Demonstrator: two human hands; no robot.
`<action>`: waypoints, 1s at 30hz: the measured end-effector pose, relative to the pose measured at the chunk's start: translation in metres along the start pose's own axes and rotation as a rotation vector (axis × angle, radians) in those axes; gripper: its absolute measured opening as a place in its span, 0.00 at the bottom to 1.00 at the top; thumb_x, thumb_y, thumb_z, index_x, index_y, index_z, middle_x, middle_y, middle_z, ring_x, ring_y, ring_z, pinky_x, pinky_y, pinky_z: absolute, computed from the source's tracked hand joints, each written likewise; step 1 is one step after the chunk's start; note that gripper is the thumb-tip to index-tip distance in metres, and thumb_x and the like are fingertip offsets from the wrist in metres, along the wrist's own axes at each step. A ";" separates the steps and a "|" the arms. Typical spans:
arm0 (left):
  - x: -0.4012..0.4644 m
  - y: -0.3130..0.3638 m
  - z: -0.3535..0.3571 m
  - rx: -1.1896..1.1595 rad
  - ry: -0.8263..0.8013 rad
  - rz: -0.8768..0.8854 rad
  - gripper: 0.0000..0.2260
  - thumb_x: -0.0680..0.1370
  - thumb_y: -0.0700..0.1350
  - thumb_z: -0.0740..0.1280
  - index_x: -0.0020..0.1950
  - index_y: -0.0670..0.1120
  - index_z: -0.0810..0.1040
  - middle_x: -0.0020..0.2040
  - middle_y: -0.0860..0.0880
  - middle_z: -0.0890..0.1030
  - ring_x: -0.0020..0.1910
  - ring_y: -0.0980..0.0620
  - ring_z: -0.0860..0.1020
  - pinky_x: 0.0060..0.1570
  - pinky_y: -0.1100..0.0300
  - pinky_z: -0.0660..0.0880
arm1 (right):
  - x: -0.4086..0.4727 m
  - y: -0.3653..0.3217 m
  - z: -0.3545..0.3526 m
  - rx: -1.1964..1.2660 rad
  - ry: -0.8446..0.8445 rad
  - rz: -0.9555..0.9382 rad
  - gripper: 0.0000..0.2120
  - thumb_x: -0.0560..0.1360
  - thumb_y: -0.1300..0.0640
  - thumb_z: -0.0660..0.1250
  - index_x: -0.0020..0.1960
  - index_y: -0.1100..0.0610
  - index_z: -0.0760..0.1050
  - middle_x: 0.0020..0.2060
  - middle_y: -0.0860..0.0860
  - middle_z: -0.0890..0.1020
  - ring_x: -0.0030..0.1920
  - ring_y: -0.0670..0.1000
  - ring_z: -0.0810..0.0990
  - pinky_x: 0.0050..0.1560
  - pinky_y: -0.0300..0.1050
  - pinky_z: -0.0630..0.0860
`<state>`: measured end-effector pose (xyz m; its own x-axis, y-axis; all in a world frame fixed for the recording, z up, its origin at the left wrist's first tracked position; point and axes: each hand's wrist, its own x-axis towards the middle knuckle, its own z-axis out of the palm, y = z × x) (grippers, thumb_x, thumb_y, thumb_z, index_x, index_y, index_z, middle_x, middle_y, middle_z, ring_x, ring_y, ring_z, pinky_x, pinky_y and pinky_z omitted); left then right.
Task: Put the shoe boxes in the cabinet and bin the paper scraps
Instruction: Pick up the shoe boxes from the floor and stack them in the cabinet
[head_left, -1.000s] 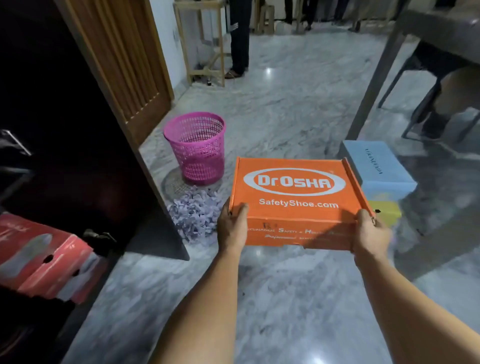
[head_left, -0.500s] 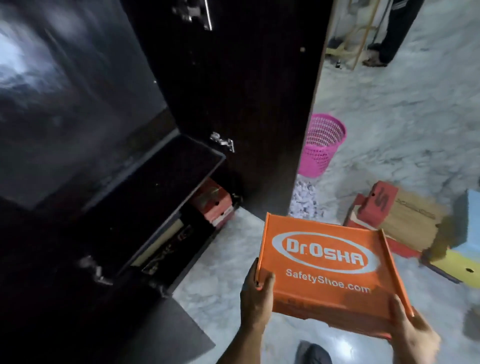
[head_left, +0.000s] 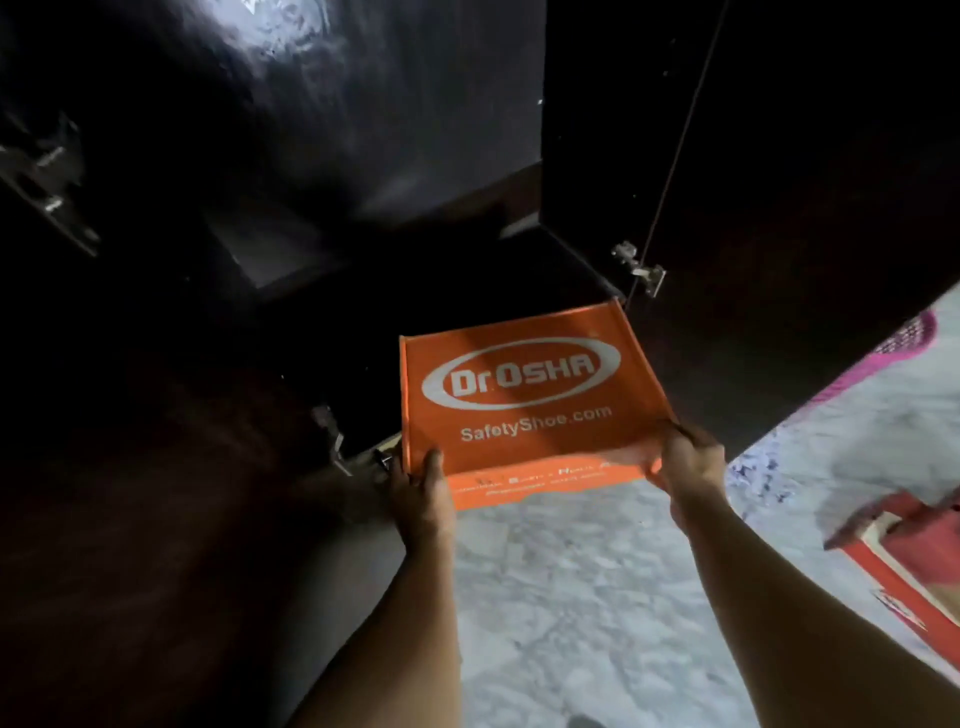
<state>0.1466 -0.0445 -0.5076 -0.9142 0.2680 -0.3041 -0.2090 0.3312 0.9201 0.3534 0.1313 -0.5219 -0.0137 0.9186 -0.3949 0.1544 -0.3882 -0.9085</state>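
An orange Dr.OSHA shoe box (head_left: 524, 395) is held level in both hands, its far edge reaching into the dark open cabinet (head_left: 363, 249). My left hand (head_left: 418, 486) grips the box's near left corner and my right hand (head_left: 688, 462) grips its near right corner. Purple-white paper scraps (head_left: 753, 470) lie on the marble floor to the right, partly hidden behind my right hand. The pink mesh bin (head_left: 904, 338) shows only as a blurred rim at the right edge.
The cabinet's right door (head_left: 779, 208) stands open beside the box, with a metal hinge (head_left: 641, 270) close to the box's far right corner. Another hinge (head_left: 332, 436) sits left of the box. A red shoe box (head_left: 909, 561) lies on the floor at right.
The box has moved up and left from over the floor into the cabinet opening. My view swung left, so the bin, scraps and floor boxes slid toward the right edge.
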 end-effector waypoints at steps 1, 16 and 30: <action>0.011 0.003 0.002 -0.013 0.044 -0.024 0.27 0.74 0.52 0.70 0.68 0.37 0.75 0.62 0.37 0.79 0.60 0.38 0.78 0.55 0.53 0.72 | 0.011 -0.006 0.020 0.024 -0.021 0.020 0.06 0.75 0.55 0.70 0.42 0.48 0.84 0.38 0.48 0.83 0.48 0.62 0.83 0.55 0.67 0.80; 0.163 -0.017 0.030 0.005 0.479 -0.089 0.28 0.79 0.61 0.66 0.71 0.44 0.70 0.62 0.41 0.81 0.60 0.39 0.80 0.59 0.50 0.74 | 0.127 -0.024 0.233 -0.091 -0.438 -0.193 0.26 0.73 0.49 0.68 0.71 0.46 0.71 0.59 0.57 0.84 0.57 0.64 0.83 0.54 0.58 0.79; 0.194 0.017 0.049 -0.189 0.669 -0.102 0.30 0.80 0.54 0.67 0.78 0.46 0.62 0.61 0.47 0.81 0.56 0.47 0.82 0.53 0.57 0.76 | 0.133 -0.032 0.290 -0.146 -0.400 -0.194 0.27 0.80 0.44 0.65 0.75 0.51 0.66 0.63 0.59 0.81 0.60 0.63 0.82 0.54 0.55 0.79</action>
<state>-0.0171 0.0574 -0.5632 -0.8915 -0.3905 -0.2298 -0.3063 0.1458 0.9407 0.0606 0.2445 -0.5852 -0.4313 0.8619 -0.2667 0.2479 -0.1710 -0.9536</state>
